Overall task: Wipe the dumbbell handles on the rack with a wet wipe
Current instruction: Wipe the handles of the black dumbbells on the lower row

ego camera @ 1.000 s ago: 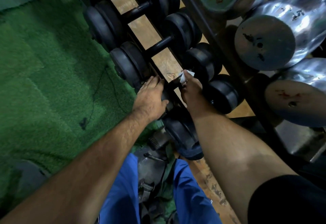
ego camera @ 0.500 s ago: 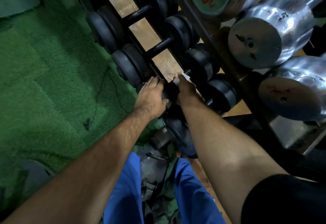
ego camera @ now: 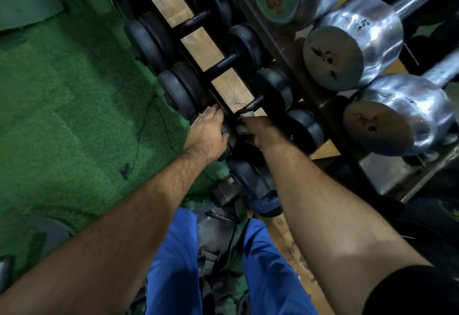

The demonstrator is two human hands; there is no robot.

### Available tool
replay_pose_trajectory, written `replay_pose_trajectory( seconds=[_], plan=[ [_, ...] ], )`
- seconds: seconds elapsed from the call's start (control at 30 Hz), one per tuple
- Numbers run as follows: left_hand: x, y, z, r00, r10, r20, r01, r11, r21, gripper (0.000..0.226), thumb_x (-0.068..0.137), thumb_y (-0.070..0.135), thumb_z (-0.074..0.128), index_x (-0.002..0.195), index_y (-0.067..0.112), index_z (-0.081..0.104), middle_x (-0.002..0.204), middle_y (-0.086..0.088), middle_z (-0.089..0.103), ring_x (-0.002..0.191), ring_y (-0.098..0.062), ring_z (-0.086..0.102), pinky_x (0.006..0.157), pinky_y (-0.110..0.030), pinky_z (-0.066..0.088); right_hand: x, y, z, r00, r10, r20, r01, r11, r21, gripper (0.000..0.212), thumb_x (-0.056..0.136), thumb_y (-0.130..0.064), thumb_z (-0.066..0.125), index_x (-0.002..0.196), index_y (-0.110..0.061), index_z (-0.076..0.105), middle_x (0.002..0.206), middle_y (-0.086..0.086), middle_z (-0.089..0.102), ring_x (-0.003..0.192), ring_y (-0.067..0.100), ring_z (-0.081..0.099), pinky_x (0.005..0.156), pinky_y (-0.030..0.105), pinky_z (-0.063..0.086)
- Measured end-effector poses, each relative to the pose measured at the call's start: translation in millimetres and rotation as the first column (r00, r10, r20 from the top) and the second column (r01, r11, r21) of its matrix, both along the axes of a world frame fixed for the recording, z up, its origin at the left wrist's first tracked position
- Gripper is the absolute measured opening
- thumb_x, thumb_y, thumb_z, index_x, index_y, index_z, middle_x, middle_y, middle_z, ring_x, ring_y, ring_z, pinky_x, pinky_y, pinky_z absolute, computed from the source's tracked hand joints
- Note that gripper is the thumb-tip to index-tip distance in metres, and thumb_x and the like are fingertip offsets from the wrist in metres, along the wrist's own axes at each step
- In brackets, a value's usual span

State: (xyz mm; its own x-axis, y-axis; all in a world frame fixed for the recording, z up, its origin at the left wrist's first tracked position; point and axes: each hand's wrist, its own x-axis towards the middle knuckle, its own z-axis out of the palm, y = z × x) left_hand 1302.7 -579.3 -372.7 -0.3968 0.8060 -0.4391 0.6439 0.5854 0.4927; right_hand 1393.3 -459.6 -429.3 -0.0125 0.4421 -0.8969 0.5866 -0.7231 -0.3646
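Black dumbbells lie in a row across the rack's wooden rail (ego camera: 191,39). My right hand (ego camera: 260,132) is curled round the white wet wipe (ego camera: 246,116) on the handle (ego camera: 254,103) of a black dumbbell (ego camera: 275,88) near the middle of the view. Most of the wipe is hidden under my fingers. My left hand (ego camera: 207,136) rests with straight fingers on the near black weight head of that same dumbbell, which it mostly covers.
Big chrome dumbbells (ego camera: 347,41) fill the upper tier at the right. More black dumbbells (ego camera: 178,91) lie further along the rail. Green turf (ego camera: 62,116) covers the floor at the left. My blue trouser legs (ego camera: 173,265) and dark clutter are below.
My right hand has slid along the handle toward me with the wipe, so less of the wipe shows. My left hand has stayed on the weight head.
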Motion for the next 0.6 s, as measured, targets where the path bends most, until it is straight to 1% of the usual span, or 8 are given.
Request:
replay_pose_trajectory(
  seconds=[0.03, 0.13, 0.27, 0.33, 0.4, 0.5, 0.57, 0.6],
  plan=[
    [0, 0, 3, 1.000, 0.019, -0.004, -0.019, 1.000, 0.000, 0.069, 0.090, 0.021, 0.063, 0.150, 0.006, 0.032, 0.159, -0.012, 0.028, 0.148, -0.025, 0.022, 0.121, -0.036, 0.019, 1, 0, 1, 1.000, -0.024, -0.001, 0.024, 0.999, 0.024, 0.016, 0.087, -0.022, 0.068, 0.075, -0.015, 0.060, 0.058, 0.005, 0.060, 0.045, 0.017, 0.056, 0.048, 0.024, 0.044],
    [0, 1, 14, 0.997, 0.071, -0.006, -0.071, 0.997, 0.023, 0.060, 0.090, 0.017, 0.060, 0.146, 0.006, 0.041, 0.153, -0.013, 0.037, 0.143, -0.027, 0.032, 0.118, -0.038, 0.027, 2, -3, 9, 0.996, -0.070, -0.053, 0.075, 0.992, 0.103, 0.011, 0.085, -0.020, 0.068, 0.079, -0.014, 0.060, 0.076, 0.013, 0.064, 0.065, 0.025, 0.060, 0.061, 0.035, 0.045],
    [2, 4, 28, 0.992, 0.128, -0.010, -0.128, 0.990, 0.066, 0.051, 0.088, 0.015, 0.057, 0.138, 0.007, 0.050, 0.139, -0.013, 0.049, 0.130, -0.031, 0.045, 0.110, -0.041, 0.038, -2, -5, 30, 0.978, -0.067, -0.197, 0.090, 0.990, 0.107, 0.020, 0.092, -0.015, 0.057, 0.074, -0.018, 0.051, 0.071, 0.007, 0.050, 0.062, 0.020, 0.047, 0.066, 0.034, 0.037],
    [1, 6, 34, 0.986, 0.166, -0.006, -0.165, 0.984, 0.070, 0.051, 0.088, 0.015, 0.056, 0.138, 0.009, 0.051, 0.137, -0.011, 0.050, 0.128, -0.031, 0.046, 0.108, -0.041, 0.040, -8, -5, 36, 0.976, -0.016, -0.217, 0.048, 0.989, 0.140, 0.015, 0.093, -0.013, 0.055, 0.078, -0.017, 0.052, 0.071, 0.007, 0.050, 0.067, 0.022, 0.048, 0.066, 0.034, 0.037],
    [-3, 9, 36, 0.979, 0.202, -0.015, -0.201, 0.977, 0.079, 0.049, 0.088, 0.015, 0.055, 0.137, 0.011, 0.051, 0.135, -0.010, 0.051, 0.126, -0.030, 0.048, 0.106, -0.041, 0.041, -15, -5, 38, 0.972, 0.104, -0.211, -0.053, 0.971, 0.234, 0.012, 0.092, -0.011, 0.054, 0.081, -0.014, 0.058, 0.075, 0.005, 0.055, 0.076, 0.021, 0.053, 0.068, 0.032, 0.040],
    [-16, 17, 35, 0.971, 0.238, -0.031, -0.234, 0.967, 0.099, 0.043, 0.088, 0.014, 0.053, 0.131, 0.010, 0.055, 0.128, -0.011, 0.054, 0.120, -0.031, 0.051, 0.103, -0.041, 0.044, -29, 3, 35, 0.948, 0.244, -0.206, -0.152, 0.911, 0.383, 0.018, 0.093, -0.007, 0.059, 0.109, -0.009, 0.065, 0.097, 0.001, 0.062, 0.092, 0.017, 0.059, 0.083, 0.029, 0.049],
    [-27, 24, 34, 0.972, 0.226, -0.065, -0.218, 0.969, 0.115, 0.039, 0.087, 0.015, 0.053, 0.125, 0.009, 0.057, 0.122, -0.013, 0.055, 0.115, -0.033, 0.053, 0.098, -0.043, 0.046, -44, 13, 29, 0.940, 0.303, -0.155, -0.201, 0.862, 0.466, 0.024, 0.089, -0.009, 0.062, 0.113, -0.010, 0.065, 0.107, 0.002, 0.066, 0.100, 0.020, 0.063, 0.096, 0.038, 0.052],
    [-33, 27, 33, 0.972, 0.215, -0.091, -0.203, 0.971, 0.126, 0.038, 0.087, 0.015, 0.053, 0.125, 0.009, 0.057, 0.119, -0.013, 0.056, 0.114, -0.033, 0.053, 0.096, -0.043, 0.047, -51, 19, 23, 0.939, 0.319, -0.132, -0.214, 0.838, 0.502, 0.025, 0.085, -0.012, 0.061, 0.110, -0.009, 0.065, 0.108, 0.005, 0.069, 0.102, 0.023, 0.065, 0.097, 0.043, 0.052]
  ],
)
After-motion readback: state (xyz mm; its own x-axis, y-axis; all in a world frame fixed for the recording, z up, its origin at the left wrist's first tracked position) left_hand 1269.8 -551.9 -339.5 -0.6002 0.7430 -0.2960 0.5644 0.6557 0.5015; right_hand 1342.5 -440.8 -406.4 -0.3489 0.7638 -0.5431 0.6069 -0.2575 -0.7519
